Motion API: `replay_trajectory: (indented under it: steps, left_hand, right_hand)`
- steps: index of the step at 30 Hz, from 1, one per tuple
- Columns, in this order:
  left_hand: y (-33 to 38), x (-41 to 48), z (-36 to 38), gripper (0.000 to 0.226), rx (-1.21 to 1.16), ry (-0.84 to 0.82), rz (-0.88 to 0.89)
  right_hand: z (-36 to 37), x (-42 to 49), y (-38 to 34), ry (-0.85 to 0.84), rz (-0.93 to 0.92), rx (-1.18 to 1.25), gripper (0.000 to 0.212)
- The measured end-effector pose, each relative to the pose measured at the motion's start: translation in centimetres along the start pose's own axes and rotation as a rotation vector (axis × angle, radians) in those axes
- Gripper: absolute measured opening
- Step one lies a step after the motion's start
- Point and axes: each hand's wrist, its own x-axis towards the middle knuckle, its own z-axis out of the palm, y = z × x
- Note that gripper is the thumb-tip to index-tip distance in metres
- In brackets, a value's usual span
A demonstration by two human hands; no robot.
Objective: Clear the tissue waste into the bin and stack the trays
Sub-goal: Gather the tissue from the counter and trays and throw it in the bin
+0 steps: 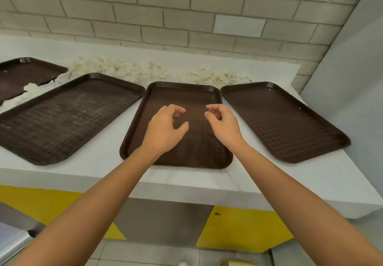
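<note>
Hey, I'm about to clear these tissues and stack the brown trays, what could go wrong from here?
1. The far-left tray has tissue lying over its edge; stacking it as is would likely trap waste between trays.
2. Loose tissue lies along the wall behind the trays; sliding trays may scatter it.
3. The middle tray sits near the counter edge under the left hand and right hand; a pull toward you might tip it off.

A wall of pale beige rectangular brick [145,6] rises behind a white-topped table [186,180]. The table's front shows yellow and grey painted panels [238,230]. A plain grey flat panel [352,69] stands at right, above a light tiled floor [145,255].
</note>
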Motion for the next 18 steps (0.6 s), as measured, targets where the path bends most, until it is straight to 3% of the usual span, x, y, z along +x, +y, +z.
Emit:
replay_trajectory:
  steps: [8, 18]
  left_hand:
    - [-3.7, 8.7, -0.4, 0.047, 0.03, 0.024, -0.041]
    - [-9.0, 17.1, -0.2, 0.049, 0.026, -0.061, -0.055]
  right_hand:
    - [2.4, 9.5, 0.5, -0.093, 0.021, -0.136, 0.041]
    - [6.9, 17.6, 1.9, -0.084, 0.067, -0.19, 0.04]
